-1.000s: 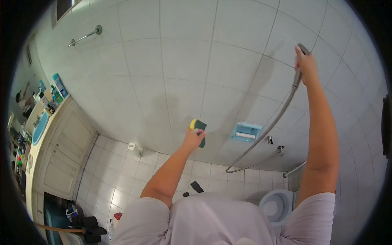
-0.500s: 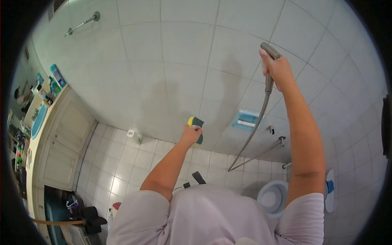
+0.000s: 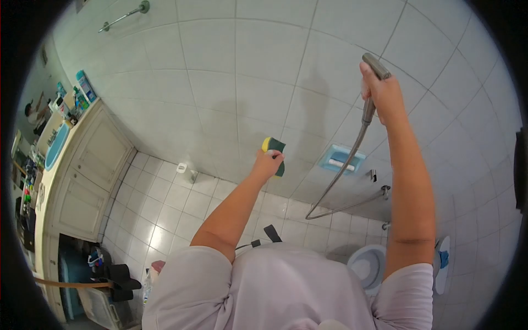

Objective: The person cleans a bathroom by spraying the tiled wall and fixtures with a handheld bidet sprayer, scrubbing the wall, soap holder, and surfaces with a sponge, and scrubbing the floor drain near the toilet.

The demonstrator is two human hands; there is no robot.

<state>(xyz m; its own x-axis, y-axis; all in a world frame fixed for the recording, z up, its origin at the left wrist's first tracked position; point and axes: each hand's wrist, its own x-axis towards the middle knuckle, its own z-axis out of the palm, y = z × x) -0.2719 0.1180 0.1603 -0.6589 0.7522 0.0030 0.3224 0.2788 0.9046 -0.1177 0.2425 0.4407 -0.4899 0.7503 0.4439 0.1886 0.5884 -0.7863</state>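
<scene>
a person in a pale short-sleeved shirt (image 3: 297,286) reaches both bare arms toward a white-tiled wall (image 3: 264,60) in a bathroom, the two hands well apart. the left hand (image 3: 268,163) is closed on a yellow-and-green sponge (image 3: 279,147), thumb and fingers pinching it near the middle, with its ends showing above and below the grip. whether the sponge touches the tiles behind it cannot be told from this angle.

the right hand (image 3: 385,96), higher than the left, is clamped around the grip of a handheld shower (image 3: 376,65), whose head pokes out above the fingers. from beneath that hand a metal hose (image 3: 356,144) drops in a long curve, bends below and to the right of the left hand, then runs up to a wall valve (image 3: 385,191) below the right hand.

between the two hands, lower than the right, a light blue soap dish (image 3: 357,163) is set in the wall and holds a white object (image 3: 341,164), partly crossed by the hose. a small metal fitting (image 3: 373,175) sits just right of the dish, below the right hand. to the left of the left hand, a white container (image 3: 186,172) stands on the tiled floor (image 3: 159,204); farther left, bottles (image 3: 85,86) crowd a counter beside a blue basin (image 3: 57,146).
</scene>
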